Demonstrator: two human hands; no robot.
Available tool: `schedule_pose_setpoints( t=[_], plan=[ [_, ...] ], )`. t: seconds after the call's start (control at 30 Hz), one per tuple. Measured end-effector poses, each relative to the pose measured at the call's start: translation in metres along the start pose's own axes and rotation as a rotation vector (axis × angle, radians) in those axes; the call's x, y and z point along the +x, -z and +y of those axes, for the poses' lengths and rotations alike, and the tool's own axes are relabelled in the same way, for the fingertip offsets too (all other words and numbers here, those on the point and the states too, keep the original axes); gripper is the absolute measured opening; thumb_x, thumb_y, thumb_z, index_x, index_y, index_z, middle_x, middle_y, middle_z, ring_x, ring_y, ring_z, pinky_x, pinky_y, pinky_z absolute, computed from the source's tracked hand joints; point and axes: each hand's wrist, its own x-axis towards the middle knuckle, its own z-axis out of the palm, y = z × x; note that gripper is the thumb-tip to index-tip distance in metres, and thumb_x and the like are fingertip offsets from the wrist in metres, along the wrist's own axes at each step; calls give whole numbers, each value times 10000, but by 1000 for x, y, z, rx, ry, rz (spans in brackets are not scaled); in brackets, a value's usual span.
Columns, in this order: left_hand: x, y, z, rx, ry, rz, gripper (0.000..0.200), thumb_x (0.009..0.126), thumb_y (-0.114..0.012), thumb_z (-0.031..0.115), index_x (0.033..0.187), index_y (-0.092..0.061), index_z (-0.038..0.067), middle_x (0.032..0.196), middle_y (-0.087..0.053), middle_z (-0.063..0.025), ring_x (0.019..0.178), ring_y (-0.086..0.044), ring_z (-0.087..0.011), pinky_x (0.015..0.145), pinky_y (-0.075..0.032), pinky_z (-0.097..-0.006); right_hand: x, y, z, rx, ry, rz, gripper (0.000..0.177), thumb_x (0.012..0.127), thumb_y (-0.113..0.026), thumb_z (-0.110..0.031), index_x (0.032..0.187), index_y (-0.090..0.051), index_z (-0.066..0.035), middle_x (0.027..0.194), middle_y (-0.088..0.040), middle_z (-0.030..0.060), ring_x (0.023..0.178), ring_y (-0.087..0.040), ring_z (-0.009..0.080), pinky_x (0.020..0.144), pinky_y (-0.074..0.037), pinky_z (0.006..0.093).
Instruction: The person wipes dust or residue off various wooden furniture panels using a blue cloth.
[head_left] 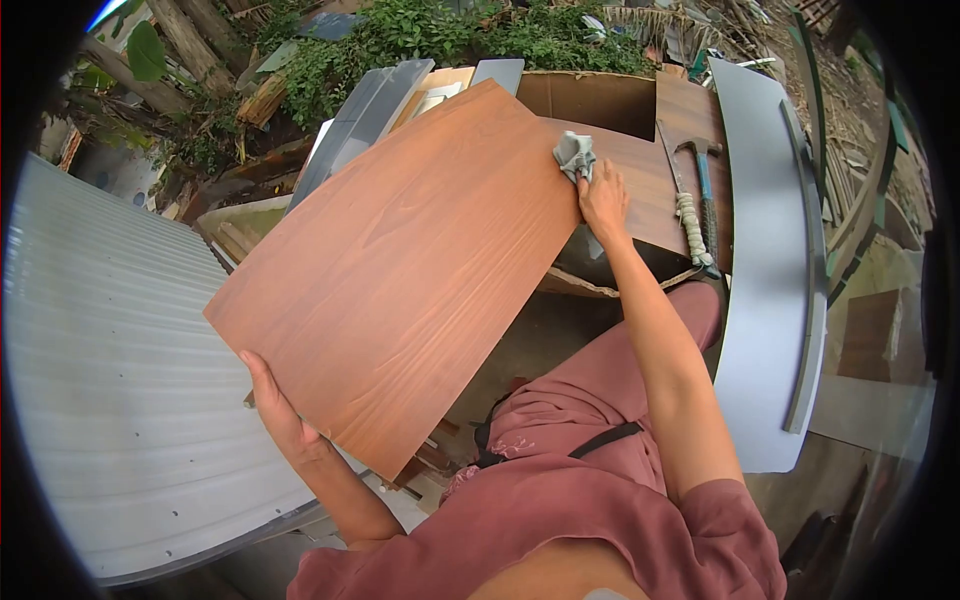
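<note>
A reddish-brown wood-grain board (pixel 390 270) lies tilted across the middle of the view. My left hand (pixel 280 412) grips its lower left edge, thumb along the near side and the other fingers mostly hidden beneath. Up at the board's right edge, my right hand (pixel 603 200) is closed on a crumpled grey cloth (pixel 575 155). That cloth touches the board near its upper right corner. Just right of this hand, a hammer (pixel 705 190) with a blue and black handle rests beside a thin blade tool (pixel 690 225) whose handle is wrapped in pale cord.
Under the tools is a darker wood-grain panel (pixel 640 170). A long light-grey panel (pixel 765 300) with a strip along it stands at the right. Corrugated metal sheeting (pixel 130 370) fills the left side. Grey boards (pixel 370 110) are stacked behind, with green bushes (pixel 400 45) beyond.
</note>
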Motion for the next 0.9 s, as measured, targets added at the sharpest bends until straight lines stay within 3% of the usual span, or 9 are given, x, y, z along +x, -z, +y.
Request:
schedule_pose_setpoints(
  t=[0.13, 0.27, 0.37, 0.43, 0.5, 0.6, 0.63, 0.77, 0.9],
  plan=[
    [2, -5, -3, -19, -40, 9, 536, 939, -461, 410, 1302, -402, 20, 1257, -485, -87, 1108, -482, -180, 913, -414, -302, 16, 35, 13, 74, -50, 59, 303, 871, -522, -253, 1041, -583, -10, 1061, -531, 219, 999, -493, 394, 852, -388, 476],
    [-3, -24, 5, 29, -102, 81, 557, 944, -428, 439, 1319, -387, 30, 1296, -452, -88, 1140, -455, -178, 943, -389, -309, -35, 87, -121, 506, 417, -32, 203, 843, -537, -170, 937, -554, 10, 950, -541, 195, 918, -514, 367, 794, -406, 441],
    [-1, -23, 14, 128, -147, 139, 580, 947, -404, 456, 1329, -372, 20, 1307, -446, -95, 1144, -458, -187, 947, -390, -312, -125, 110, -221, 829, 934, -195, 583, 718, -625, -84, 1268, -431, -99, 1131, -506, 149, 1035, -493, 333, 872, -401, 435],
    [-3, -16, 15, 197, -165, 154, 595, 949, -395, 459, 1334, -362, 7, 1300, -456, -101, 1133, -471, -199, 947, -396, -316, -188, 104, -254, 875, 1180, -285, 659, 710, -666, -129, 1314, -409, -190, 1302, -403, 135, 1214, -385, 325, 977, -325, 517],
    [-8, -11, 13, -351, -225, 175, 615, 948, -374, 480, 1341, -349, 7, 1311, -448, -114, 1142, -471, -222, 953, -400, -336, -201, 99, -259, 913, 1255, -311, 679, 718, -672, -142, 1334, -401, -224, 1389, -339, 122, 1293, -313, 319, 1015, -288, 547],
    [-11, -31, 21, 74, -125, 51, 624, 945, -370, 487, 1328, -351, -6, 1303, -450, -127, 1145, -471, -225, 961, -394, -334, -163, 83, -245, 669, 1136, -157, 672, 730, -675, -176, 1338, -399, -251, 1454, -266, 66, 1343, -231, 322, 1026, -238, 592],
    [-14, -37, 16, -32, -136, -53, 635, 946, -360, 494, 1306, -366, -28, 1297, -452, -131, 1140, -467, -203, 957, -384, -312, -139, 78, -233, 576, 1037, -133, 659, 738, -665, -170, 1337, -401, -254, 1460, -262, 51, 1341, -235, 325, 1026, -239, 590],
    [-9, -18, 11, 31, -194, -51, 632, 951, -354, 487, 1298, -372, -41, 1290, -457, -126, 1126, -468, -188, 945, -381, -304, -23, 19, -134, 365, 390, 71, 454, 898, -475, -227, 1319, -407, -72, 1419, -325, 131, 1324, -244, 370, 1041, -198, 572],
    [-2, -4, 5, 21, -207, -67, 615, 956, -346, 477, 1289, -382, -40, 1285, -459, -120, 1114, -470, -176, 934, -383, -308, 24, 0, 4, 177, -156, 22, 377, 907, -450, -250, 1203, -503, -22, 1158, -527, 213, 1035, -515, 383, 877, -398, 464]
  ],
)
